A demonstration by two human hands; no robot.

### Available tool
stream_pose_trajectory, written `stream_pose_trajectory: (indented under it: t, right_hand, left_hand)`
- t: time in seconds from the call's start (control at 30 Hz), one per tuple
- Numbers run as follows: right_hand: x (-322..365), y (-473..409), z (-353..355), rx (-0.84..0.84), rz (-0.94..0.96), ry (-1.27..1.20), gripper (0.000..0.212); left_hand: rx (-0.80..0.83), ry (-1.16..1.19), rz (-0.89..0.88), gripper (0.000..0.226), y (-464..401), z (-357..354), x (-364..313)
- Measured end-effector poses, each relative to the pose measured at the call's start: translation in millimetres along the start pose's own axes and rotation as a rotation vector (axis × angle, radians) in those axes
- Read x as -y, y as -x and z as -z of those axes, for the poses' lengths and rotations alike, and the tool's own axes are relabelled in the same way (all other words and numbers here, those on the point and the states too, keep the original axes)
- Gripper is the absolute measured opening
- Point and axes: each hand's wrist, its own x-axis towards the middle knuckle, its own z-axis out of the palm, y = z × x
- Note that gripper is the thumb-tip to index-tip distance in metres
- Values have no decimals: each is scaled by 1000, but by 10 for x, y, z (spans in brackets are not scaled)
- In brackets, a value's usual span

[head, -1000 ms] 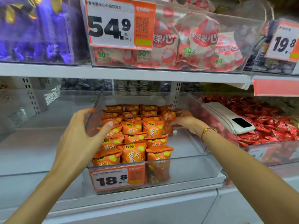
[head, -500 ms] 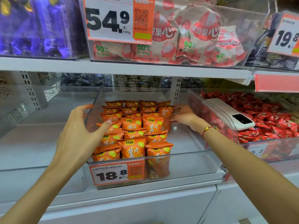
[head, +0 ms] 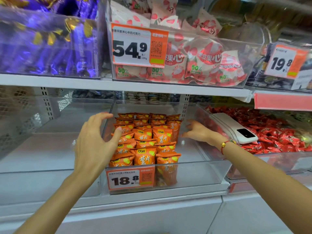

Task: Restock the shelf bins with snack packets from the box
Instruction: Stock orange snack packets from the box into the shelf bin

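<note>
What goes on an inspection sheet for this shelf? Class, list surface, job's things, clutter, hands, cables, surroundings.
Surface: white metal shelf.
Job's things: orange snack packets in rows inside clear plastic bin, right part bare.
Clutter: white phone on the neighbouring bin's rim.
Hands: left hand open at the bin's left wall; right hand open inside, beside the packets.
Cables: nothing seen.
Surroundings: red sweets right; purple packets above.
</note>
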Motion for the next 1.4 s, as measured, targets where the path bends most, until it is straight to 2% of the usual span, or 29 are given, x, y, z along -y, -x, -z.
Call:
stream_pose_trajectory:
  t: [0.07,0.1,0.17,0.2,0.27,0.33,0.47,0.6,0.73,0.93,1.4]
  right_hand:
    - [11,253,57,-59,43,60,62]
    - [17,416,72,-92,97,69,49]
    - [4,783,62,-155,247,90,18]
    - [5,972,45,-166,304,127,11]
    - [7,1276,-5,-143,353,282,20]
    - [-5,1440,-61,-158,350,429,31]
    - [-24,1590,-98,-239,374,367,27]
    - [-24,1642,-76,-283,402,450,18]
    - [22,1626,-59,-266,377,485,17]
    - [81,1625,-18,-299,391,457,16]
    - [-65,2185,-81,-281,398,431,12]
  left_hand:
    - [-52,-29,-190,16,79,80,-69]
    - [-33,-62,-275,13,150,110,-88]
    - [71,-157,-445,16,313,136,-100]
    - [136,-212,-518,19,386,132,-102]
    - [243,-289,-582,27,469,113,-117]
    - [292,-313,-591,32,484,100,-165]
    - [345,-384,-623,23,545,50,-259]
    - [344,-411,-530,21,589,46,-362]
    - [354,-320,-393,21,591,93,-469]
    - [356,-245,-294,26,536,111,-438]
    - [336,-211,-409,17,981,366,-474]
